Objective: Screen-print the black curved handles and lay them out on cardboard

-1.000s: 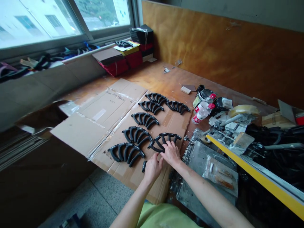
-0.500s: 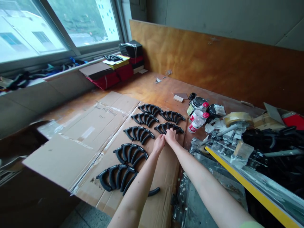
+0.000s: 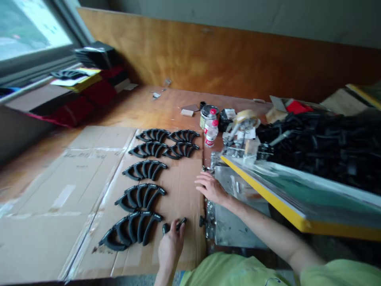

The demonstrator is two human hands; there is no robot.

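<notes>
My left hand (image 3: 171, 247) is closed round a black curved piece (image 3: 181, 223), a handle by its look, low over the near part of the cardboard (image 3: 184, 182). Both ends of that piece poke out past my fingers. Beside it on the left lies the nearest fan-shaped row of black curved pieces (image 3: 131, 228). My right hand (image 3: 212, 188) holds nothing; its fingers are spread above the right edge of the cardboard, near a flat grey metal plate (image 3: 238, 226). Several more rows of such pieces, such as the middle row (image 3: 145, 170), run away from me.
Two red-capped bottles (image 3: 210, 134) stand beyond the cardboard, next to a jar (image 3: 208, 112). A yellow-edged frame (image 3: 268, 198) juts over the metal plate on the right. Behind it is a heap of black pieces (image 3: 327, 147). Red and black stacks (image 3: 98, 91) sit at the far left.
My hands have parted from the far right row. The left came back toward me and took hold of the loose curved piece; the right drew back to the cardboard's edge. The view swung right.
</notes>
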